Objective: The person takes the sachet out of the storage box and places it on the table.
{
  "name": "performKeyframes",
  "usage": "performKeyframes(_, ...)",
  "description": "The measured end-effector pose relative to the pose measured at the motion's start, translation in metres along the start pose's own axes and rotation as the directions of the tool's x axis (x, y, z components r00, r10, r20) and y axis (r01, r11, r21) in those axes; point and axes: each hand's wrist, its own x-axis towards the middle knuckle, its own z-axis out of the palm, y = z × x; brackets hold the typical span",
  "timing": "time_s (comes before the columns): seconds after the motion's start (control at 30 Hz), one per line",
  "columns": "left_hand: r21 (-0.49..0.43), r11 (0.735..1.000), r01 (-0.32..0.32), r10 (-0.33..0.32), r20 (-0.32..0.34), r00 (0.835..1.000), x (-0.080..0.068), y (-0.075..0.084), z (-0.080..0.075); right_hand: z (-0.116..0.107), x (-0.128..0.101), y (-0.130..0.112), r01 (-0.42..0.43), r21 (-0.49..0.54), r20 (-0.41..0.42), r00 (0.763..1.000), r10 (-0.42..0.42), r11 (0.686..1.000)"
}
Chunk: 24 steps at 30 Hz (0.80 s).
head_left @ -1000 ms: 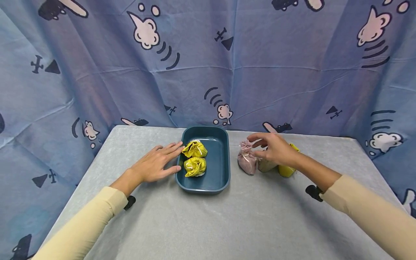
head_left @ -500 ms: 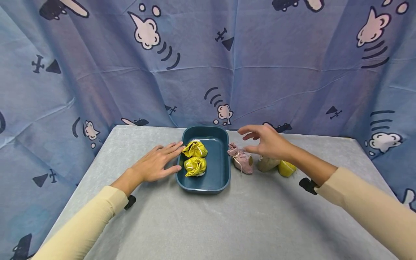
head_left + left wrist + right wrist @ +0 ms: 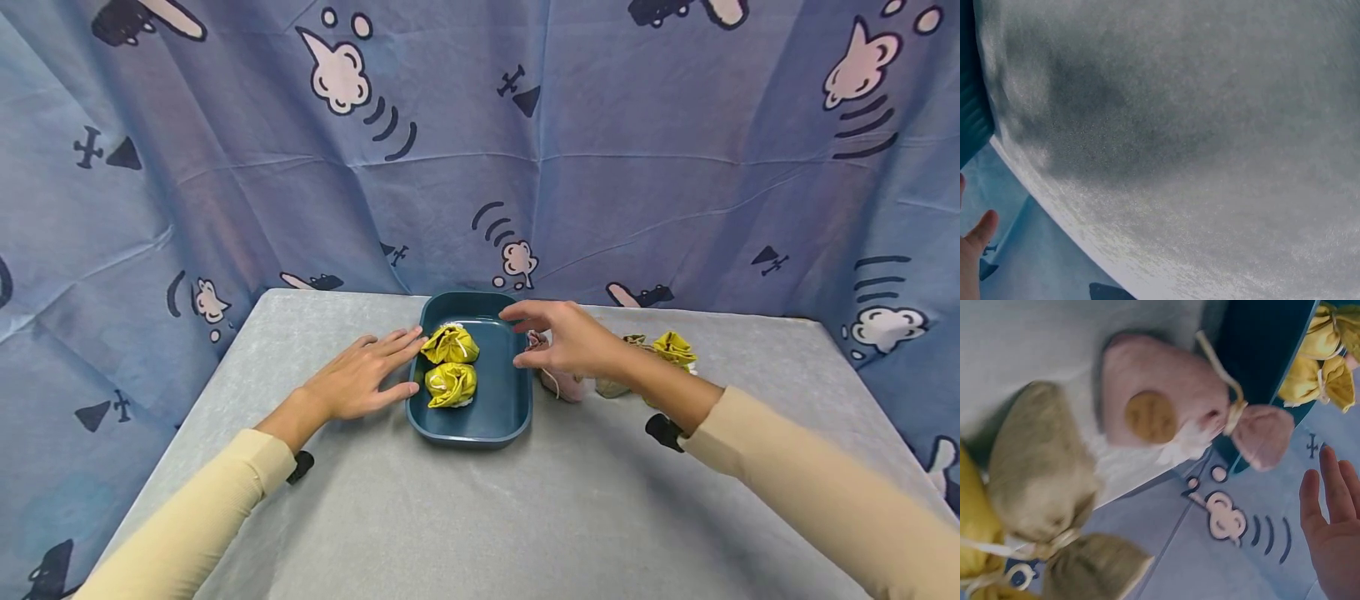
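table (image 3: 480,517) under grey cloth holds a teal tray (image 3: 504,408) with two yellow pouches (image 3: 450,385) inside. left hand (image 3: 360,379) lies flat, fingers straight, touching the tray's left wall. right hand (image 3: 573,340) hovers relaxed and empty over the right rim, above a pink pouch (image 3: 1160,403); olive pouch (image 3: 1038,469) beside it.

Grey table (image 3: 1197,125), teal tray (image 3: 971,106) edge, fingertip (image 3: 982,230).

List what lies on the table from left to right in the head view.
Left hand → teal tray holding two yellow pouches → right hand → pink pouch → olive pouch → yellow pouch.
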Motion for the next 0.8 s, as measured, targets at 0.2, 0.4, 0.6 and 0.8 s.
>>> performKeyframes(0.2, -0.003, 1.000, 0.009, -0.009, 0.012, 1.000, -0.001, 0.001, -0.001, 0.017, 0.010, -0.010, 0.015, -0.006, 0.074, 0.997, -0.014, 1.000)
performKeyframes(0.4, -0.009, 1.000, 0.013, -0.013, 0.019, 1.000, 0.000, 0.002, -0.002, 0.034, 0.020, -0.015, 0.000, 0.032, 0.151, 0.989, -0.005, 0.999)
performKeyframes(0.6, -0.011, 1.000, 0.017, -0.017, 0.030, 0.999, -0.001, 0.002, -0.002, 0.048, 0.028, -0.015, 0.017, 0.076, 0.201, 0.979, -0.032, 0.997)
performKeyframes(0.8, -0.015, 1.000, 0.024, -0.024, 0.032, 0.999, -0.001, 0.001, -0.003, 0.059, 0.033, -0.014, 0.065, 0.051, 0.232, 0.970, -0.075, 0.997)
